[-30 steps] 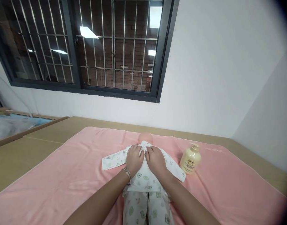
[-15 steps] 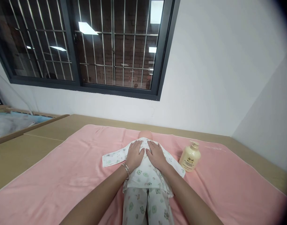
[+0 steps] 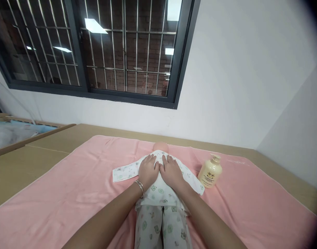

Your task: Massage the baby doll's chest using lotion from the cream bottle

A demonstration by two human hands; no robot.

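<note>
A baby doll (image 3: 161, 188) in a white printed top and matching trousers (image 3: 150, 224) lies stretched out, its bald head (image 3: 160, 147) at the far end. My left hand (image 3: 148, 171) rests flat on the left side of the doll's upper body, fingers pointing away from me. Beside it, my right hand (image 3: 172, 173) lies flat on the right side, the two thumbs nearly touching at the middle. Both hands hold nothing. The sleeves (image 3: 125, 172) spread out to either side. A yellow pump bottle (image 3: 210, 171) stands by the right sleeve's cuff.
Beneath the doll is a pink blanket (image 3: 70, 193) on a tan surface (image 3: 49, 145). A wooden-edged bin (image 3: 21, 136) with blue and clear plastic sits at far left. Behind are a white wall (image 3: 226, 86) and a barred, dark-framed window (image 3: 127, 93).
Both hands have drawn slightly closer together on the doll's upper body. The view has tilted a little, so everything sits slightly higher. The bottle has stayed put.
</note>
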